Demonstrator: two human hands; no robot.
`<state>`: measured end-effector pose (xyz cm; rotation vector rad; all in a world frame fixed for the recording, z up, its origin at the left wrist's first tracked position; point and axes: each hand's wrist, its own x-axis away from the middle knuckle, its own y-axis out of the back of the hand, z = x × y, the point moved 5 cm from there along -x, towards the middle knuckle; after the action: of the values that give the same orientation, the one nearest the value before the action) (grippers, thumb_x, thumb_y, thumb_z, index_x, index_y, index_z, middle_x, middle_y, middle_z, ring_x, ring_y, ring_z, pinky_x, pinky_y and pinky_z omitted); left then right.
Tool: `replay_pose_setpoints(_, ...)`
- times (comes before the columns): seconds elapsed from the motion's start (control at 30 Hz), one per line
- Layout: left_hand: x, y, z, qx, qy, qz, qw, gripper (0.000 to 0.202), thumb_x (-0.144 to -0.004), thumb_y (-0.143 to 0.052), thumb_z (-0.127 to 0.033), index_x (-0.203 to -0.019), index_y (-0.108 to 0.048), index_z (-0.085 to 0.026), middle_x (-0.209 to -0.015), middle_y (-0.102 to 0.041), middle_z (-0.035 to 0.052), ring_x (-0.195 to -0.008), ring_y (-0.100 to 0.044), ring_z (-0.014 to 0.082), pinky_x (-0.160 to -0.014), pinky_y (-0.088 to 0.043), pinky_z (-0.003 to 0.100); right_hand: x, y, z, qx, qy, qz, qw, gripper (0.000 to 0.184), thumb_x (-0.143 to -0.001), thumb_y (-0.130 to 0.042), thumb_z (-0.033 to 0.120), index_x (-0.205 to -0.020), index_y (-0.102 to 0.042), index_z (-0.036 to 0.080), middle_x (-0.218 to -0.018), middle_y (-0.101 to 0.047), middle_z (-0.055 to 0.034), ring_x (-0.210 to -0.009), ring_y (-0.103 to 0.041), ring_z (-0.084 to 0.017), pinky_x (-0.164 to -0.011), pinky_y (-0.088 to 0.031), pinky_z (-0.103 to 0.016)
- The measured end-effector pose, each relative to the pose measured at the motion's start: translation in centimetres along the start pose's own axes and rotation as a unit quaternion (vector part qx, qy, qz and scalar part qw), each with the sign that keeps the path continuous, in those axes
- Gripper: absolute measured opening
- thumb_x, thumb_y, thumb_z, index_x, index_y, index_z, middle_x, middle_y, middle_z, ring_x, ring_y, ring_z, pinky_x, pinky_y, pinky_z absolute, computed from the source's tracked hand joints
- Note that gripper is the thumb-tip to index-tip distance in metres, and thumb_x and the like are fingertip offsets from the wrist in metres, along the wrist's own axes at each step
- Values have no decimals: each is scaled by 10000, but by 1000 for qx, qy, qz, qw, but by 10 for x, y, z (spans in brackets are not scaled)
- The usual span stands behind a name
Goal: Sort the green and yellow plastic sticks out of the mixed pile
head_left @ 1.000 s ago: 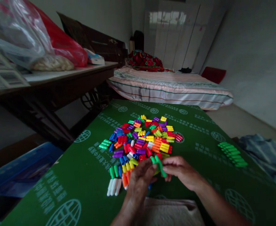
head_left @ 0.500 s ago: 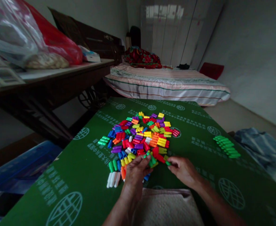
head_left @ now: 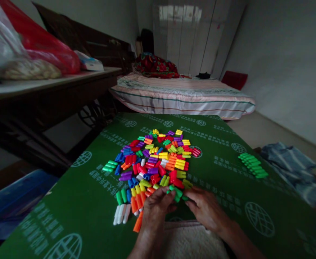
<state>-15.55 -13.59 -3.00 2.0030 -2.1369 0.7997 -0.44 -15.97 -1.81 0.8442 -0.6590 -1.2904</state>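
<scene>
Since half a second ago your hands have drawn back together at the near edge of the heap of plastic pieces (head_left: pixel 155 162). Your left hand (head_left: pixel 156 205) and right hand (head_left: pixel 205 208) both pinch the same small green piece (head_left: pixel 176 192) between their fingertips, fingers narrowly curled; how the piece is shaped under the fingers is hard to make out. Smooth, glossy, bullet-shaped ribbed pieces in many colours make up the heap, which lies on the green printed mat (head_left: pixel 228 180). Well right of the heap sits a tidy row of green pieces (head_left: pixel 253 165). A nubby pale towel (head_left: pixel 193 241), nearer you than the heap, is partly covered by your wrists.
</scene>
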Motion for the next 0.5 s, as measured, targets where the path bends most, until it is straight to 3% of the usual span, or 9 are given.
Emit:
replay_pose_setpoints(0.07, -1, 0, 0, -1, -8, 5, 1000, 326, -579, -813, -373, -800, -689, -169, -754, -689, 18, -685, -610, 128, -597, -514, 218, 1, 1, 3, -18, 12, -29, 999, 324, -809, -519, 99, -1045, -673, 260, -996, -696, -17, -953, -651, -195, -838, -516, -323)
replay_pose_setpoints(0.23, 2, -3, -1, 14, -22, 0, 1000, 278, -572, -821, -325, -730, -665, -158, -725, -680, 4, -677, -603, 114, -632, -524, 208, 8, 6, 6, -67, 25, -171, 983, 381, -820, -542, 155, -1192, -598, 215, -1049, -706, -45, -938, -671, -182, -819, -550, -306)
replay_pose_setpoints(0.37, 2, -8, 6, 32, -16, 12, 999, 286, -571, -828, -311, -725, -643, -157, -703, -669, -4, -657, -597, 108, -649, -520, 207, 14, 1, 22, -16, 77, -257, 963, 421, -803, -516, 115, -1214, -566, 195, -1033, -706, -69, -947, -665, -204, -823, -554, -338)
replay_pose_setpoints(0.5, 1, -10, 9, 22, -8, 7, 1000, 353, -473, -871, -342, -686, -650, -166, -663, -674, 2, -625, -605, 121, -572, -493, 176, 14, -3, 34, 30, 60, -297, 953, 456, -760, -502, 68, -1200, -552, 176, -992, -698, -77, -918, -655, -215, -797, -555, -352)
